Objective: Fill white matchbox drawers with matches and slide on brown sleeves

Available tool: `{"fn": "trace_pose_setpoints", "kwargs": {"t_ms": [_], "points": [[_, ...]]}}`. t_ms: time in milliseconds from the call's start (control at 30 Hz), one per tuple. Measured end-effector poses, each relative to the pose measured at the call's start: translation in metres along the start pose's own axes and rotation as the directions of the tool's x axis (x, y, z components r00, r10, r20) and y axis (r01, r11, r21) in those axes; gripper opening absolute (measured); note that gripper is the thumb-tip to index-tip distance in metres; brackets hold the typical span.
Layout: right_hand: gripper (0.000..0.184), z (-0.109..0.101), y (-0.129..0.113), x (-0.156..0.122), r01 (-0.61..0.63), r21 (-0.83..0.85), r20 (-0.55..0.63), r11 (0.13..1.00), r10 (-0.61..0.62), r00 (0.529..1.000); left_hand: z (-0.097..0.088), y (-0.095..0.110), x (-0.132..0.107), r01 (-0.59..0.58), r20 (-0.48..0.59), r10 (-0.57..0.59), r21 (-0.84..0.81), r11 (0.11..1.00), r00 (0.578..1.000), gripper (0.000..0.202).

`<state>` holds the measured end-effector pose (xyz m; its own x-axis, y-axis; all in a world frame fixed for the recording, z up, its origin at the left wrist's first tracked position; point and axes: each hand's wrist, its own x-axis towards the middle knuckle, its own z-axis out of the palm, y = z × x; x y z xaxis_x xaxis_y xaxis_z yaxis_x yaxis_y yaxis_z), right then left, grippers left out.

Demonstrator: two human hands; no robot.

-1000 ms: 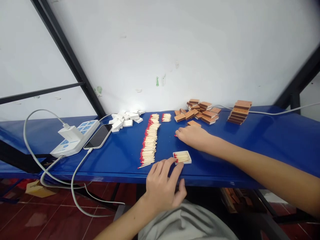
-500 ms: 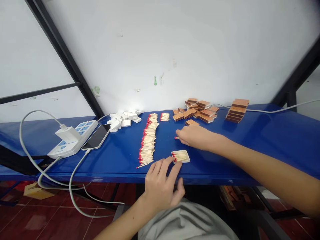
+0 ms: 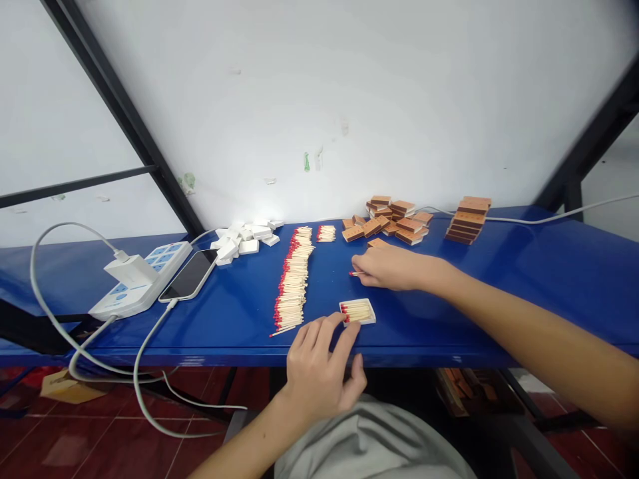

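Note:
A small white matchbox tray (image 3: pixel 370 322), with a layer of red-headed matches lying in it, rests near the front edge of the blue table. My left hand (image 3: pixel 322 366) has its fingers stretched out, the fingertips touching the tray's left end and near side. Its thumb stands apart. Just beyond the tray, my right hand (image 3: pixel 392 267) is low over the table in a pinch, and the red head of a match (image 3: pixel 354 273) pokes out to the left from its fingers. To the left runs a long row of loose matches (image 3: pixel 293 283), with a small separate bunch of matches (image 3: pixel 326 233) near its far end.
White matchbox trays (image 3: pixel 248 247) are heaped at the back left. Brown matchboxes (image 3: pixel 394 221) lie in a pile at the back, with a leaning stack of matchboxes (image 3: pixel 469 220) further right. A phone (image 3: pixel 190 275), a power strip (image 3: pixel 124 286) and white cables occupy the left side.
The camera view has shifted slightly. My right hand's fingers have turned a little, and more of the match shows. My left hand stays at the tray.

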<state>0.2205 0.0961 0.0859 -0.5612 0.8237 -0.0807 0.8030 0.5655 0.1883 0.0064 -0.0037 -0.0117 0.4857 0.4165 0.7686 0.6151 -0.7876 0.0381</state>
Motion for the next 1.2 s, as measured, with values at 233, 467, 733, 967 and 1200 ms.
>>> {"fn": "trace_pose_setpoints", "kwargs": {"t_ms": [233, 467, 733, 967, 1200], "points": [[0.015, -0.017, -0.008, -0.011, 0.127, 0.413, -0.011, 0.902, -0.135, 0.991, 0.0, 0.0, 0.0, 0.003, 0.005, -0.003, 0.001, 1.0, 1.0, 0.04], [0.017, -0.028, -0.015, -0.018, 0.166, 0.589, 0.048, 0.791, -0.239, 0.97, 0.0, 0.0, 0.0, 0.004, 0.011, -0.004, 0.007, 1.0, 1.0, 0.04], [0.015, -0.024, -0.018, -0.016, 0.179, 0.628, 0.116, 0.758, -0.318, 0.941, 0.0, 0.0, 0.001, 0.0, 0.012, 0.0, 0.016, 1.0, 1.0, 0.039], [0.022, -0.023, -0.018, -0.015, 0.19, 0.636, 0.105, 0.748, -0.328, 0.939, 0.0, 0.0, 0.0, -0.004, 0.0, 0.004, 0.013, 1.0, 1.0, 0.041], [0.023, -0.027, -0.017, -0.016, 0.185, 0.622, 0.086, 0.761, -0.301, 0.95, 0.0, 0.0, 0.001, -0.005, -0.002, 0.005, 0.013, 1.0, 1.0, 0.041]]}}
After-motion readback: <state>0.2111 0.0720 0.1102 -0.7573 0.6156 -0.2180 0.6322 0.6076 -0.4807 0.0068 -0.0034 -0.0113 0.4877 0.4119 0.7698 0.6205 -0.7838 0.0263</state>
